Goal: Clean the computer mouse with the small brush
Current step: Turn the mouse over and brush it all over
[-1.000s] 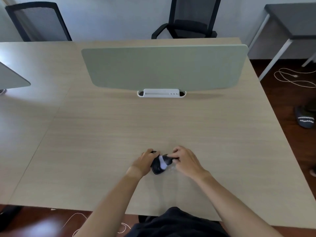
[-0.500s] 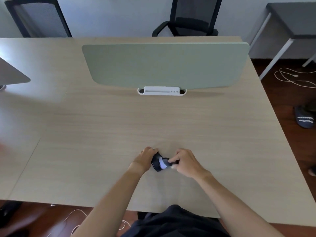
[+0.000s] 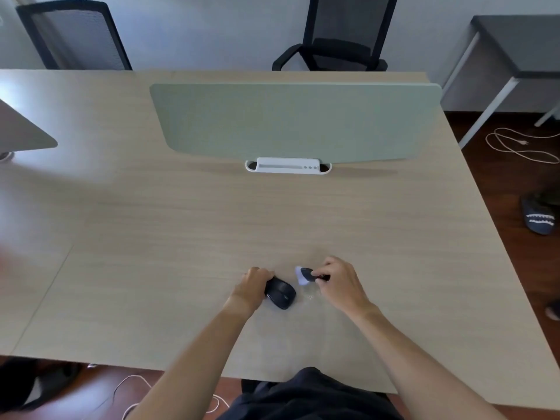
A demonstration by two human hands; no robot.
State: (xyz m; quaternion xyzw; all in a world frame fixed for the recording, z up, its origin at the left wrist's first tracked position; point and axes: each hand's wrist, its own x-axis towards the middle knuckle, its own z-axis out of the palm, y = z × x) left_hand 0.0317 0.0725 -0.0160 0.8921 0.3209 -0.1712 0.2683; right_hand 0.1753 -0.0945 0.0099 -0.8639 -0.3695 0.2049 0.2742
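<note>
A black computer mouse (image 3: 281, 294) lies on the light wooden desk (image 3: 212, 225), near the front edge. My left hand (image 3: 253, 284) grips its left side and holds it down. My right hand (image 3: 339, 281) pinches a small black brush (image 3: 307, 275) with pale bristles pointing left. The brush sits a short way to the right of the mouse and slightly beyond it, with a gap between bristles and mouse.
A grey-green divider panel (image 3: 291, 122) on a white base (image 3: 288, 165) crosses the desk's middle. Two black office chairs (image 3: 333, 34) stand behind the desk. A grey side table (image 3: 515, 56), a cable and a slipper (image 3: 539, 218) are at the right.
My right hand has lifted the brush off the mouse and drawn it to the right. The top of the mouse now shows. My left hand has stayed on the mouse.
</note>
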